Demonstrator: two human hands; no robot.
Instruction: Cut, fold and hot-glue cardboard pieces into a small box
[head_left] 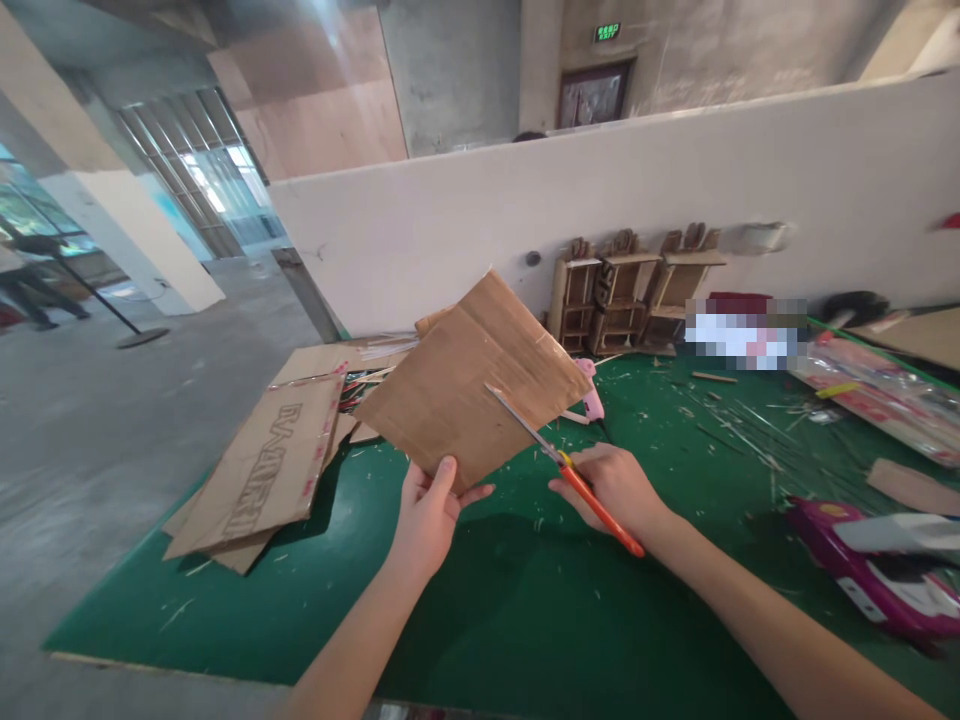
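1 pair of scissors (pixel 568 473), 3 brown racks (pixel 622 306)

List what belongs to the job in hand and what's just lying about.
In use:
brown rectangular cardboard piece, in the left grip
orange-handled metal scissors, in the right grip

Apparently just lying about:
pink pistol-shaped glue gun
flat printed brown cardboard stack
magenta-and-white device

I watch the left hand (pixel 429 515) hold a cardboard sheet (pixel 450 390), the right hand (pixel 616 487) scissors (pixel 574 482); printed cardboard (pixel 255 470) lies left.
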